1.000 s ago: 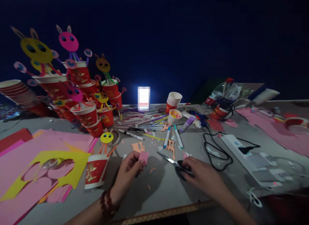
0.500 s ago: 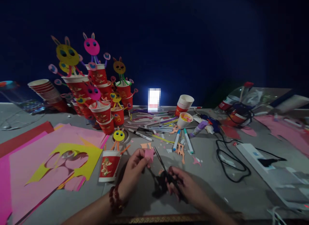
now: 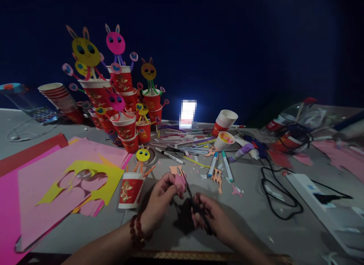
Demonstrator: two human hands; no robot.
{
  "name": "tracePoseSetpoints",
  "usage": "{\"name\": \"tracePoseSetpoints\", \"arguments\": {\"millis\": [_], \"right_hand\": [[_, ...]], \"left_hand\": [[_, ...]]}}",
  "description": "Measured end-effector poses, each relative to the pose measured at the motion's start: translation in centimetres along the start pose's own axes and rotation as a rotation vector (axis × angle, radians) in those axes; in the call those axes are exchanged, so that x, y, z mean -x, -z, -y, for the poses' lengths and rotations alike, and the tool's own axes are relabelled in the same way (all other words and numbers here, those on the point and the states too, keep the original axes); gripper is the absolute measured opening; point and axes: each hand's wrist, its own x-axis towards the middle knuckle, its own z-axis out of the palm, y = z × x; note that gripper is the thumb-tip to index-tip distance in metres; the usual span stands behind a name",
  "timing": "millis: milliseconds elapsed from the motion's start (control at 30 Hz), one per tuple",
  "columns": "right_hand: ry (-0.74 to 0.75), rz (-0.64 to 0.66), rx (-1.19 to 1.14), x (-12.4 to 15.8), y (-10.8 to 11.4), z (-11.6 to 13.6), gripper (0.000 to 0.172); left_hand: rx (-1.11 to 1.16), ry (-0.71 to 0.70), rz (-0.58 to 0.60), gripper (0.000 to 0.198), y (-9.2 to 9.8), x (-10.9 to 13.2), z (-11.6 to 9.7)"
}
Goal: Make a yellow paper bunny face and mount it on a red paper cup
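A small piece of pink paper [image 3: 179, 182] is pinched between the thumb and fingers of my left hand [image 3: 163, 193]. Black-handled scissors [image 3: 196, 206] are gripped in my right hand [image 3: 209, 213], their blades pointing up and left along the right edge of the paper. Whether the blades bite into the paper is hard to tell. To the left of my left hand stands a red and white paper cup [image 3: 131, 191] with a yellow bunny face [image 3: 143, 155] and orange pipe-cleaner arms. Peach paper offcuts [image 3: 217, 178] lie beyond my hands.
Decorated cups [image 3: 123, 124] are stacked at the back left. Pink paper sheets [image 3: 51, 177] and a yellow sheet with round holes [image 3: 113, 175] cover the left. Markers [image 3: 227, 166], pipe cleaners and a glue stick [image 3: 242, 152] lie mid-table. A black cable [image 3: 284, 215] and power strip [image 3: 315, 208] are right.
The scissors have come to the paper's right edge, where a gap showed before. The pink paper now sits tilted, pointed at the top. The whole view has shifted slightly.
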Motion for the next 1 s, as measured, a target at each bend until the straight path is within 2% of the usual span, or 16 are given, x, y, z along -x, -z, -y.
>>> {"name": "tracePoseSetpoints", "arguments": {"millis": [1000], "right_hand": [[0.061, 0.005, 0.108, 0.27, 0.59, -0.32, 0.054]], "left_hand": [[0.091, 0.035, 0.071, 0.018, 0.15, -0.24, -0.02]]}}
